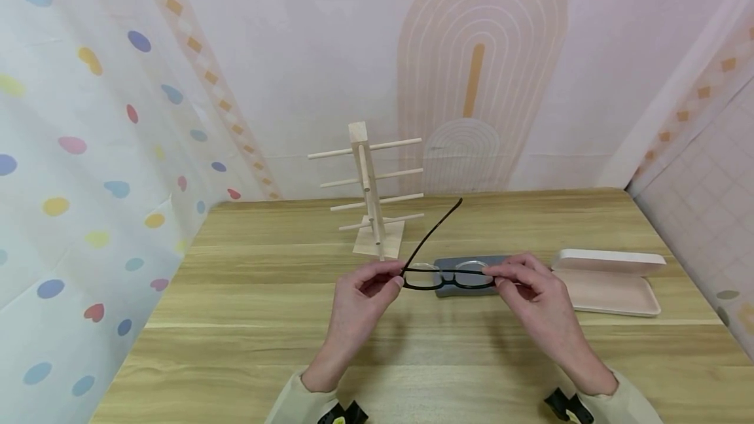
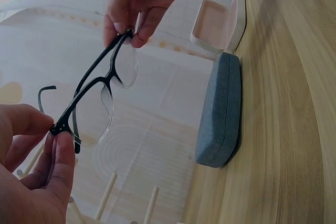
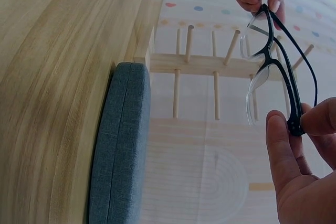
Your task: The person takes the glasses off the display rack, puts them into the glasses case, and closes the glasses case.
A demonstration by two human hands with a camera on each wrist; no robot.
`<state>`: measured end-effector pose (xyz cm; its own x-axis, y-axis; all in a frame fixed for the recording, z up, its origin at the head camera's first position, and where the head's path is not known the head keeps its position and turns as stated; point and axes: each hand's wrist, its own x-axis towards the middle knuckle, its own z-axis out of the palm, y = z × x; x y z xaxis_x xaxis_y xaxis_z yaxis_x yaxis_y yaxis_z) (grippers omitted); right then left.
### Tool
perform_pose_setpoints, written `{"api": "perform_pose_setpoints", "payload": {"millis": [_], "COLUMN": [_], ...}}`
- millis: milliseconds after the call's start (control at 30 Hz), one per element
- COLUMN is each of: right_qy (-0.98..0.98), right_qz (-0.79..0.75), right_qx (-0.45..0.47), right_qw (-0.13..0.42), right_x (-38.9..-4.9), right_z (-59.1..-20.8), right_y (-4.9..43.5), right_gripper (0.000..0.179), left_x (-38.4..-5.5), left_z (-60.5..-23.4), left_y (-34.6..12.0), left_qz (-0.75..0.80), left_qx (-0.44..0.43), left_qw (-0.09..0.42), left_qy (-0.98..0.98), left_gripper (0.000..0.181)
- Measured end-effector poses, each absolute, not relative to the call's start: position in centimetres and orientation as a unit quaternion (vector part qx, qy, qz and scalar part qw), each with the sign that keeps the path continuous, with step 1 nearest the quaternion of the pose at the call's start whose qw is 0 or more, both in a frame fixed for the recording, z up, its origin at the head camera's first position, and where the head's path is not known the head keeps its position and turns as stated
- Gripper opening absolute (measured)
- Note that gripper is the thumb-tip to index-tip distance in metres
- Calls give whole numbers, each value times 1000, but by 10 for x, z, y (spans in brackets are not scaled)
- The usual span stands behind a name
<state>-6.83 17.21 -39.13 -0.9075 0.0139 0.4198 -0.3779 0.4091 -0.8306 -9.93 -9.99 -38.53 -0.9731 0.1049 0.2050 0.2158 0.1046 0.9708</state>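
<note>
In the head view, a pair of black-framed glasses with clear lower rims (image 1: 423, 288) hangs at lower centre, above the tabletop (image 1: 247, 319). The left hand (image 1: 368, 293) pinches one end of the front between thumb and fingers; the right hand (image 1: 533, 286) pinches the other. One temple points up the frame; the other appears folded behind the front. A closed grey-blue fabric case (image 1: 448, 262) lies beyond the glasses, an open white case with pink lining (image 1: 612, 290) at right, and a pale wooden peg stand (image 1: 372, 195) at upper centre.

In the left wrist view, the left hand's thumb and fingers press together on the hinge corner at lower left, away from the lenses; that is a grip worth repeating on both sides.

In the right wrist view, the right hand's thumb and fingers pinch the near corner at lower right. Handling well should mean steadying the front evenly, swinging the folded temple gently near its hinge, without twisting, and leaving the lenses untouched.
</note>
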Motion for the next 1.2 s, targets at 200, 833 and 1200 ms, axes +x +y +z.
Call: {"api": "perform_pose_setpoints", "payload": {"millis": [200,833,1200], "right_qy": [-819,-822,-822], "right_qz": [532,528,528], "right_qx": [111,110,107], "right_qw": [183,184,185], "right_x": [-69,-68,-68], "right_z": [-392,-393,-393], "right_y": [172,172,171], "right_gripper": [25,26,26], "left_x": [-100,-100,-100], "left_z": [-386,-388,-388], "left_y": [-100,-100,-100], "left_qz": [-659,-659,-657], "left_qx": [-110,-117,-121], "left_qw": [47,51,55], "left_qy": [-742,-741,-742], "left_gripper": [21,19,19]}}
